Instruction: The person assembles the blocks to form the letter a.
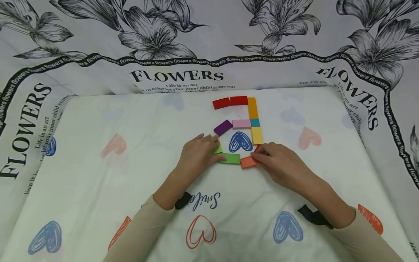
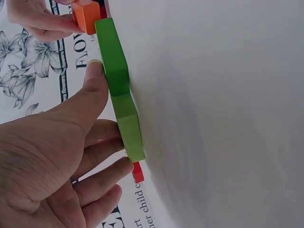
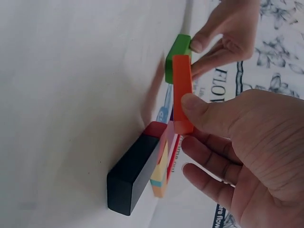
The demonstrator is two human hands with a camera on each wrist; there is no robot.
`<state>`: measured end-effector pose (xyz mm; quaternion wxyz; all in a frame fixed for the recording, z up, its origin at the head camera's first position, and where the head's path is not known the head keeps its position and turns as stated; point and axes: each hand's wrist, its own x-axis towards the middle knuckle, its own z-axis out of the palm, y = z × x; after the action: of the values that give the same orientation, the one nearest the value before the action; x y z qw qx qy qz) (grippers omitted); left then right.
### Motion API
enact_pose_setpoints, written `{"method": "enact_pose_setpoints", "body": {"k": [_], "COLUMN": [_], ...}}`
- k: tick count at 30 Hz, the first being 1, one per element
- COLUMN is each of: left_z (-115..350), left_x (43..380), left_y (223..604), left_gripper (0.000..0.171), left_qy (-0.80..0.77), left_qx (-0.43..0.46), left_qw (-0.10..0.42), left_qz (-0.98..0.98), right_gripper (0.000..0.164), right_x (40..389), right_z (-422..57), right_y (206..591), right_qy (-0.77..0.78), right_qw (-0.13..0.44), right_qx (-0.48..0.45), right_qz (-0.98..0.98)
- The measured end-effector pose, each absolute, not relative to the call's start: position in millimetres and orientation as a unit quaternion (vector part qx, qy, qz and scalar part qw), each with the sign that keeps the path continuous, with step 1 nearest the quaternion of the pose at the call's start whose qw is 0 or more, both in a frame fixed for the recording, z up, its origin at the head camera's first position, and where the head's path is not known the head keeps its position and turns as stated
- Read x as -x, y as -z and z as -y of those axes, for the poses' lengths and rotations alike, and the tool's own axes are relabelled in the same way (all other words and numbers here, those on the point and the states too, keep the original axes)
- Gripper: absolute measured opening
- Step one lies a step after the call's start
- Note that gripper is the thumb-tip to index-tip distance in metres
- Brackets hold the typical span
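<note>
In the head view my left hand [image 1: 198, 154] rests at the lower-left corner of a block outline. Its thumb touches a green block [image 1: 230, 159], and its fingers lie against a light green block [image 2: 129, 126], clearest in the left wrist view. My right hand [image 1: 283, 163] pinches an orange block [image 3: 183, 90] between thumb and fingers, close to the green block's right end. A red block [image 1: 257, 148] shows partly beside the right fingertips. Joined to it in the right wrist view is a black block [image 3: 133, 175], hidden from the head camera.
Above the hands, a purple block [image 1: 223, 127], a pink one [image 1: 241, 124], a small blue one [image 1: 254, 122] and a yellow one [image 1: 256, 135] continue the outline. An orange-yellow block [image 1: 252, 108] and two red blocks [image 1: 239, 100] lie farther up on the printed white cloth [image 1: 147, 127].
</note>
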<state>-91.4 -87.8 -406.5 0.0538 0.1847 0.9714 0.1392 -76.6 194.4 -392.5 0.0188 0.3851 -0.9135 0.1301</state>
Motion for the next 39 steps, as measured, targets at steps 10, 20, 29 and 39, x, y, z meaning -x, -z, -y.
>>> {"method": "enact_pose_setpoints", "body": {"k": [10, 20, 29, 39], "left_z": [95.7, 104.9, 112.2, 114.0], "left_x": [95.5, 99.7, 102.4, 103.9], "left_y": [406.8, 407.6, 407.6, 408.2], "left_gripper": [0.056, 0.060, 0.061, 0.061], "left_qy": [-0.138, -0.160, -0.180, -0.186], "left_qx": [-0.216, -0.223, -0.218, -0.225], "left_qw": [0.040, 0.052, 0.055, 0.060], "left_qz": [-0.966, -0.960, -0.958, -0.955], "right_gripper": [0.034, 0.035, 0.035, 0.036], "right_x": [81.0, 89.2, 98.4, 102.1], "right_z": [-192.7, -189.8, -185.3, -188.6], "right_y": [395.7, 396.1, 400.4, 409.7], "right_qy": [-0.127, -0.139, -0.138, -0.154], "right_qw": [0.009, 0.007, -0.007, -0.027], "right_qx": [-0.390, -0.409, -0.420, -0.409], "right_qz": [0.912, 0.902, 0.897, 0.899]}}
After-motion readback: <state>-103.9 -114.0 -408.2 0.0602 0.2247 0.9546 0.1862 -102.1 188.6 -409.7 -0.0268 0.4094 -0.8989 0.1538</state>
